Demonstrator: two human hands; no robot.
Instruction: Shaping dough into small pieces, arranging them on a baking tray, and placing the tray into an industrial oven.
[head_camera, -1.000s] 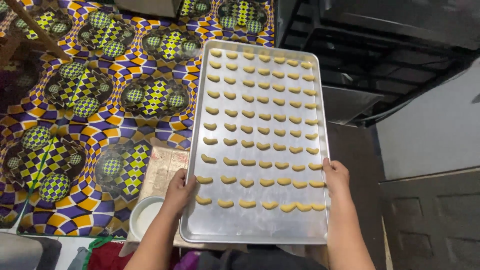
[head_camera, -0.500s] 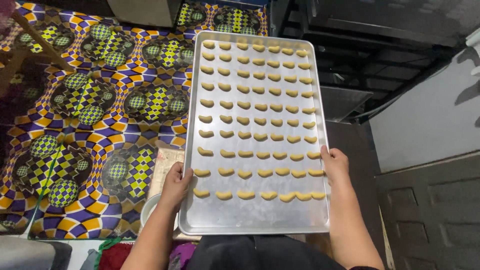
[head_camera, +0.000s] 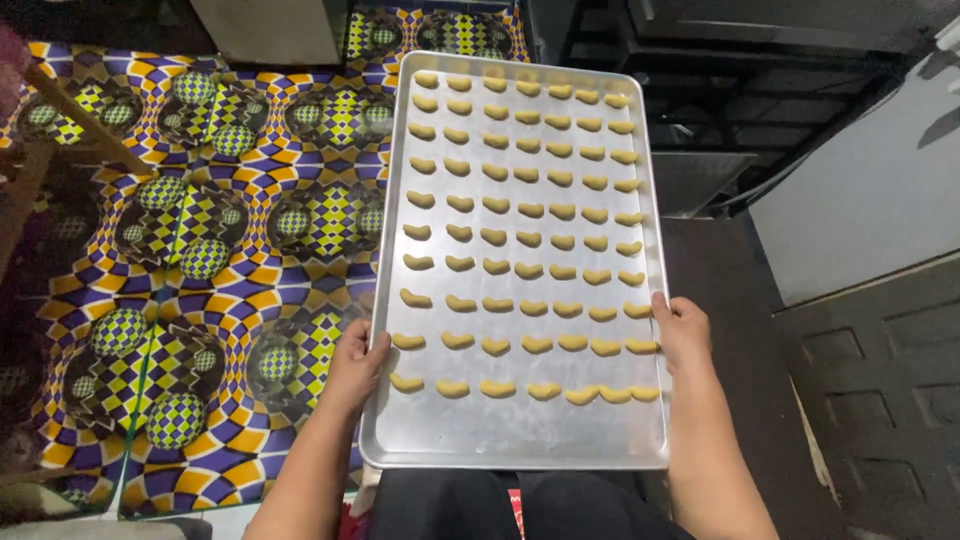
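Observation:
I carry a large metal baking tray flat in front of me. Several rows of small crescent-shaped pieces of yellow dough lie on it, covering all but a bare strip at the near end. My left hand grips the tray's left rim near the front. On the opposite rim, at about the same height, my right hand holds on. Both forearms reach in from the bottom of the view.
A patterned mat in purple, yellow and green lies on the floor to the left. A wooden piece slants across the far left. Dark metal shelving stands ahead on the right, beside a grey panel.
The tray and both hands have moved forward over the floor. The small white container and wooden board seen under the tray's near left corner have dropped out of view.

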